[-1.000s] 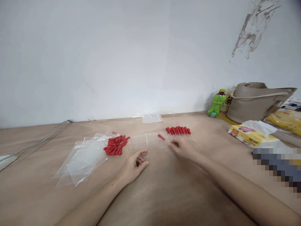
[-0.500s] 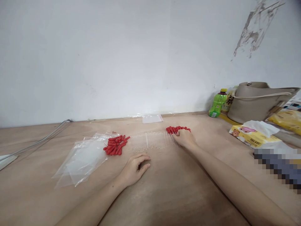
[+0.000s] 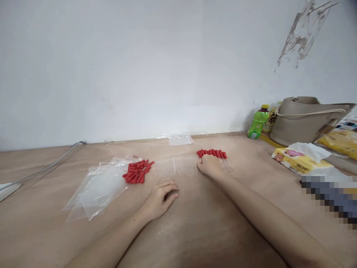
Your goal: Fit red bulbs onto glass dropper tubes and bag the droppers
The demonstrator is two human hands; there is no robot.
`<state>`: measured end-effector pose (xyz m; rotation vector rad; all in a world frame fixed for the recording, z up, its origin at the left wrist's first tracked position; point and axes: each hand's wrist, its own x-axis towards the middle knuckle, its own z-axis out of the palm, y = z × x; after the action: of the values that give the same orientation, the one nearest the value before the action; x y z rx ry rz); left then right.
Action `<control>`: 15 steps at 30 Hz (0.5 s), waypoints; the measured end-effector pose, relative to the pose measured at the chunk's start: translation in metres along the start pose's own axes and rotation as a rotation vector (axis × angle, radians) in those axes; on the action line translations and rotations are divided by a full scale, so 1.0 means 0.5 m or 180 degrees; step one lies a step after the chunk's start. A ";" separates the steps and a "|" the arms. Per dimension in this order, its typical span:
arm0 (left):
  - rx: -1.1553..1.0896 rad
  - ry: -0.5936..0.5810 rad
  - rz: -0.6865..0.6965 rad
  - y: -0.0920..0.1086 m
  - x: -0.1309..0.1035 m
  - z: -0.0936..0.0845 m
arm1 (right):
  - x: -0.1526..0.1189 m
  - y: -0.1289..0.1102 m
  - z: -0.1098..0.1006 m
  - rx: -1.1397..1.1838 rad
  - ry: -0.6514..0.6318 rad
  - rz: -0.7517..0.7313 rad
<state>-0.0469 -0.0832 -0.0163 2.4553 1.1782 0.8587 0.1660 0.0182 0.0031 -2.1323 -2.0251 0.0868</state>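
On the wooden table lies a row of clear, thin glass tubes (image 3: 178,166), side by side. My right hand (image 3: 210,165) is at the right end of this row, its fingers curled down; whatever they may grip is hidden. Just behind it, droppers with red rubber bulbs (image 3: 213,153) lie lined up, their clear stems partly covered by the hand. My left hand (image 3: 161,199) rests on the table in front of the tubes, holding nothing, thumb and fingers apart. A pile of loose red rubber bulbs (image 3: 136,173) is left of the tubes.
Clear zip bags (image 3: 97,190) overlap at the left, near a grey cable (image 3: 61,159). Another small bag (image 3: 180,140) lies by the wall. On the right stand a green bottle (image 3: 258,123), a beige bag (image 3: 298,124) and a yellow tissue pack (image 3: 295,160).
My right hand has shifted slightly left and toward me, from the red-bulbed droppers to the end of the tube row, uncovering stems on the right. My left hand stays in place.
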 end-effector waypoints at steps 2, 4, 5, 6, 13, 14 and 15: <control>-0.0009 -0.0007 0.0010 0.001 0.000 -0.001 | 0.008 -0.009 0.001 -0.0014 -0.0051 0.0013; -0.0023 -0.0022 0.0004 0.002 0.000 -0.002 | 0.014 -0.017 0.001 -0.0019 -0.0101 -0.0004; -0.0028 -0.0029 -0.0003 0.003 0.001 -0.003 | 0.014 -0.020 0.001 -0.0016 -0.0119 -0.0026; -0.0032 -0.0038 -0.0009 0.004 0.001 -0.004 | 0.013 -0.023 0.000 -0.0007 -0.0130 -0.0056; 0.0103 0.0037 -0.0091 0.004 -0.001 0.000 | -0.035 -0.023 -0.017 0.0146 0.0035 -0.0402; 0.0222 0.0134 -0.0128 -0.001 0.000 -0.003 | -0.047 -0.018 -0.018 0.0173 0.0086 -0.0523; 0.0401 0.0273 -0.0177 -0.007 0.001 -0.008 | -0.059 -0.011 -0.019 0.0220 0.0144 -0.0698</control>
<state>-0.0511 -0.0805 -0.0147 2.4930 1.3629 0.9080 0.1604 -0.0119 0.0104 -1.8422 -2.1806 0.0736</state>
